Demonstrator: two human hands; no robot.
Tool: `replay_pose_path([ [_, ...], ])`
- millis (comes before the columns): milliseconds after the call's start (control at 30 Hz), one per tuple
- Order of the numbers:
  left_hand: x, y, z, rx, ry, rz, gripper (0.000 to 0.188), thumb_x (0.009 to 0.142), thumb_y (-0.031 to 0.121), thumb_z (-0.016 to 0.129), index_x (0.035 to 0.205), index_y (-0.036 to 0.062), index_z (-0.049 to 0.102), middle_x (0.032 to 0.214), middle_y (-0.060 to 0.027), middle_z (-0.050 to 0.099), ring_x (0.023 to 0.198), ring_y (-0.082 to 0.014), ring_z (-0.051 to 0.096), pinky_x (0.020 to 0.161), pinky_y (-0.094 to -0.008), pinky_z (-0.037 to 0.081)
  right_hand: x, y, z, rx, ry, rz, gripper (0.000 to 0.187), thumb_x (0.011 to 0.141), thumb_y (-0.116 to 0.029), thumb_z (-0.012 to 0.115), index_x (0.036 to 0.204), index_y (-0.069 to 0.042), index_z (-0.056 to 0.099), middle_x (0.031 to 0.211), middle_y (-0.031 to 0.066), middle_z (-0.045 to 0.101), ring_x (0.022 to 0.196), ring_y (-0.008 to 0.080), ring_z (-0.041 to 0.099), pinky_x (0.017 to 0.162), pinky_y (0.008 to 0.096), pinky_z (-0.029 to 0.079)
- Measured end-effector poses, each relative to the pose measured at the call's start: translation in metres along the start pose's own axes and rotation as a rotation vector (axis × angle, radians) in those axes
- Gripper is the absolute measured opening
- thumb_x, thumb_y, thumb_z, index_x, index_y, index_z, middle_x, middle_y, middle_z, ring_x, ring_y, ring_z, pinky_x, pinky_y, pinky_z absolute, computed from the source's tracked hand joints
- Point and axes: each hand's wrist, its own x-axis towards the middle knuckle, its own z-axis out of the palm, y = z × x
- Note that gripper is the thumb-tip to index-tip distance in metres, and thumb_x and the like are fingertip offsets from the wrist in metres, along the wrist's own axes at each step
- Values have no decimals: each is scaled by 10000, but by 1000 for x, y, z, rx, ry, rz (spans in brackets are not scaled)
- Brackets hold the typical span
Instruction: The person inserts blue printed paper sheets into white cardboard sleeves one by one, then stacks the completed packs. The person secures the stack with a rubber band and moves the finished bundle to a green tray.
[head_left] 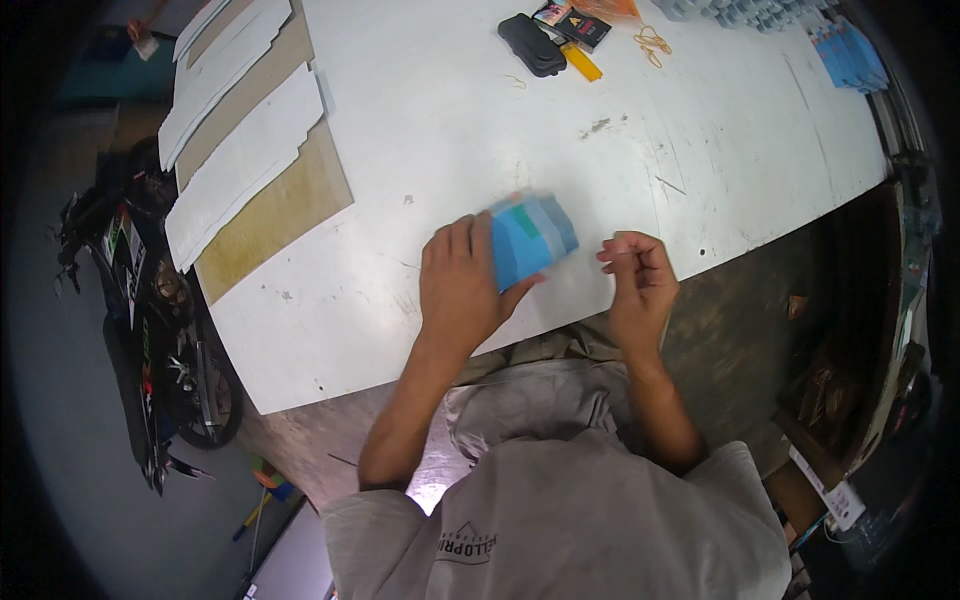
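A blue printed packet [530, 240], with lighter bands and a small green patch, is held just over the front part of the white table. My left hand [460, 270] grips it from its left side, thumb along the near edge and fingers over the far side. Motion blur hides whether it is a box or a stack of cards. To the right of the packet and apart from it, my right hand [643, 280] has its fingers curled in toward the thumb. Whatever may be between those fingertips cannot be made out.
Layered white sheets [250, 160] lie on a brownish board [280, 215] at the table's left. Far back are a black case [532, 45], a yellow lighter [581, 62] and rubber bands [652, 46]. Blue packets [848, 55] stand at the far right. A motorcycle [150, 310] is beyond the left edge.
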Motion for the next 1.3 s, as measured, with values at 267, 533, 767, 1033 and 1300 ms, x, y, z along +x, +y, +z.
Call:
replay_pose_path([
  [267,-28,-18,11,-779,295,-87,1233,901,828,469,1638,-77,69,1723,-266,90,1609,-372,102,1301,-476,91,49,10,0,-61,-505,-180,691,1086,-419,450,1581,55,359,1623,265,389,1536,338,344,1253,474,254],
  [533,-34,-15,31,-1060,504,-258,1258,888,933,174,1648,-62,53,1740,-226,94,1624,-320,41,1310,-455,16,38,38,23,-22,-674,16,902,1076,-615,330,1649,57,146,1725,218,200,1615,303,142,1306,436,98],
  [767,-34,0,14,-965,367,-210,1111,986,776,360,1639,-80,86,1727,-288,70,1611,-420,58,1298,-506,76,44,30,39,-61,-656,-166,763,1106,-469,349,1621,82,230,1684,249,285,1580,336,241,1283,429,169],
  [1033,-22,-12,8,-98,60,65,954,947,580,653,1549,-98,357,1502,-329,414,1397,-502,382,1185,-664,241,-51,24,28,-46,-318,306,157,1023,-92,593,1067,56,570,980,147,707,760,172,686,669,312,562],
  [1300,-28,0,10,-4,58,-69,982,916,526,724,1530,-132,334,1333,-314,473,1178,-446,470,980,-566,376,-37,41,42,-322,-452,239,177,921,25,642,1081,100,636,1098,193,721,809,190,726,752,329,628],
])
